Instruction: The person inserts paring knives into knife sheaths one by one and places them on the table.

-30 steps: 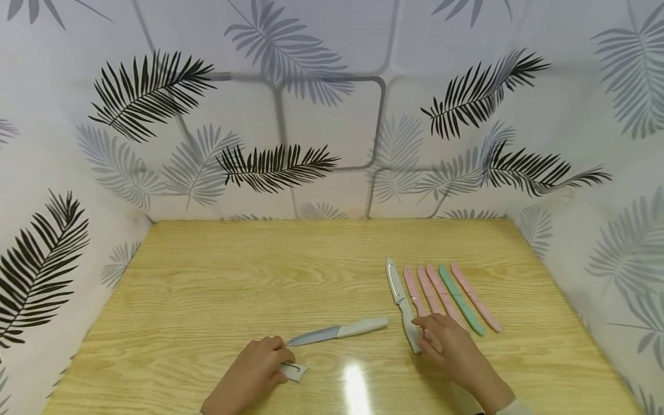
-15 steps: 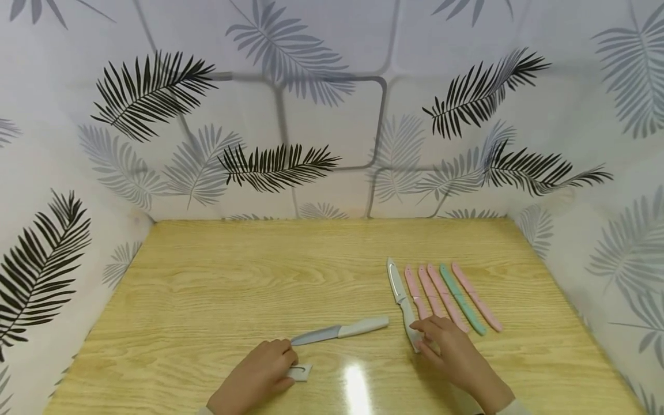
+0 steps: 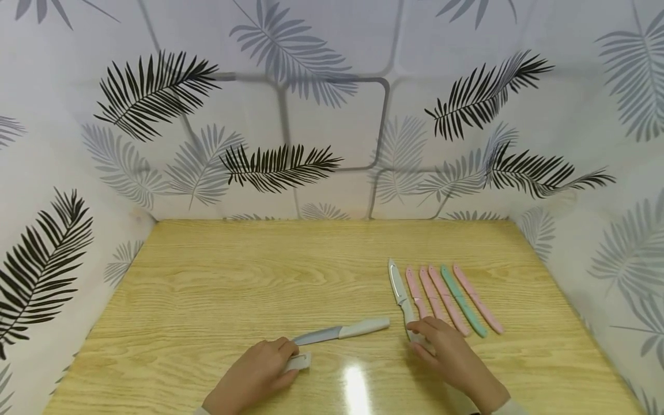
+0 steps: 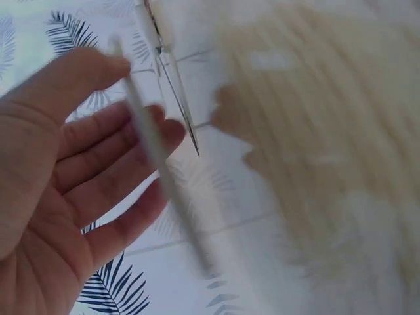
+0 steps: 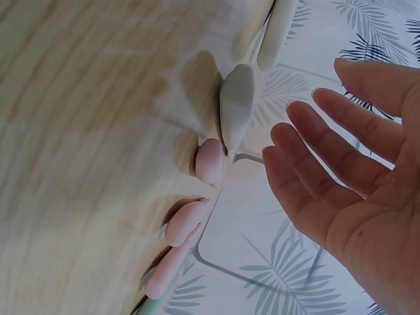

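Observation:
My left hand [image 3: 257,373] pinches a flat white blade cover [image 3: 299,362] between thumb and fingers; the left wrist view shows the cover [image 4: 157,151] blurred and edge-on. Just beyond lies a knife [image 3: 363,328] with a white handle and grey blade, its tip close to my left fingers. My right hand [image 3: 448,354] hovers, fingers loosely spread, over the handle end of a second white knife [image 3: 399,285], whose pale blade part bears a curved outline. In the right wrist view there is a gap between those fingers and the white handle [image 5: 237,108].
To the right of the white knives, several slim pink knives [image 3: 477,300] and one green knife [image 3: 463,300] lie side by side, tips away from me. All rest on a wood-grain table [image 3: 233,276], enclosed by leaf-patterned white walls [image 3: 332,196].
My left hand has shifted slightly to the right, with the blade cover turning and rising a little in its grip. My right hand has edged slightly left. The knives stay in place.

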The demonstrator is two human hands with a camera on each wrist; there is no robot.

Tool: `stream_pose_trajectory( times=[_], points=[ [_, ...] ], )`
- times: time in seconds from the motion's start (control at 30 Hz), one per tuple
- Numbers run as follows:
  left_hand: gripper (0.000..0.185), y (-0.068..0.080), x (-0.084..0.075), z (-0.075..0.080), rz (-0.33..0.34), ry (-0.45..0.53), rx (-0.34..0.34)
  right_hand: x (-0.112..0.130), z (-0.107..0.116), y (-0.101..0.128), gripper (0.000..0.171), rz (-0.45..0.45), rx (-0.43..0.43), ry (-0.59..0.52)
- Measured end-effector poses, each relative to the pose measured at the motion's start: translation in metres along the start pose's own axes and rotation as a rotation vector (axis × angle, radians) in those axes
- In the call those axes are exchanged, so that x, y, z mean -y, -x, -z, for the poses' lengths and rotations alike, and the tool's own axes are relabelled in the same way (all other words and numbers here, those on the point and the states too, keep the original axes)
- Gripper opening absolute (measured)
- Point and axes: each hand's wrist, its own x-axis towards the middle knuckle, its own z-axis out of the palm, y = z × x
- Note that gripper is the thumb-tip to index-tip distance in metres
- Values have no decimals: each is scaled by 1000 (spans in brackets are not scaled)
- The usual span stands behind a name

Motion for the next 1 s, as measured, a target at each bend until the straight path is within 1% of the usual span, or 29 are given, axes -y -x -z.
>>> stream_pose_trajectory(
  times=[0.1, 0.2, 0.33, 0.4, 0.47, 0.5, 0.6, 0.63, 0.7, 0.77, 0.93, 1.0],
  points=[
    [23, 0, 1, 3, 41, 17, -54, 0, 0, -3, 30, 13, 5, -6],
    [25, -1, 3, 5, 51, -1, -160, 2, 0, -7, 29, 7, 31, -16],
    [28, -2, 7, 7, 42, -24, -295, 9, 1, -18, 28, -1, 56, -8],
    [28, -2, 8, 8, 32, -43, -346, 13, 0, -25, 28, -2, 66, 1],
    [27, -3, 9, 9, 21, -66, -381, 16, -1, -32, 29, -5, 78, 4],
    [31, -3, 9, 9, 17, -76, -393, 18, -2, -36, 29, -5, 87, 6],
    [50, -3, 10, 11, 12, -93, -407, 23, -9, -49, 30, -14, 133, 17],
    [49, -2, 10, 12, 11, -88, -409, 24, -12, -53, 31, -14, 148, 24],
    [38, -2, 10, 13, 9, -71, -414, 28, -18, -61, 32, -15, 183, 36],
    [30, -2, 10, 14, 3, -51, -417, 32, -24, -68, 33, -21, 223, 26],
    [33, -2, 10, 17, 2, -15, -418, 40, -39, -83, 34, -43, 332, -25],
    [33, -2, 10, 17, 4, -4, -417, 42, -45, -86, 32, -44, 367, -21]
  ],
)
